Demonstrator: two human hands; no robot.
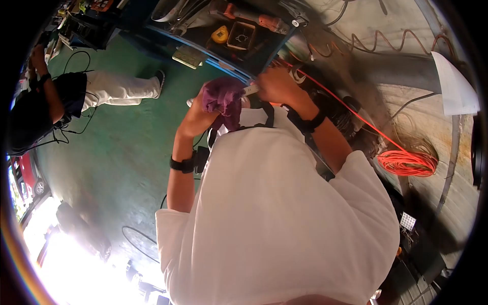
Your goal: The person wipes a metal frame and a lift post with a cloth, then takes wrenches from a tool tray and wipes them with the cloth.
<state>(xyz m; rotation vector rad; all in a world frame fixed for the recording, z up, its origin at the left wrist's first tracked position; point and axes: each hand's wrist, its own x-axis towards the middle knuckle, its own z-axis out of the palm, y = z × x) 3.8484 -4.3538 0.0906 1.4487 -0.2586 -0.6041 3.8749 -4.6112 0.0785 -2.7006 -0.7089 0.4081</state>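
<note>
My left hand [197, 116] is closed around a bunched purple cloth [222, 99] in front of my chest. Beside it, my right hand [278, 85] has its fingers curled around a small flat, light metal piece [250, 90]. One end of that piece reaches the cloth; the rest is hidden in the fingers, so its kind is unclear. Both hands are near the front edge of a blue tool cart [223, 66].
On the cart lie a red power tool [249, 18], a yellow tape measure [220, 34] and a small square tray [241, 35]. An orange hose [406, 162] is coiled at the right. To the left, another person [56, 101] stands on the green floor [117, 137].
</note>
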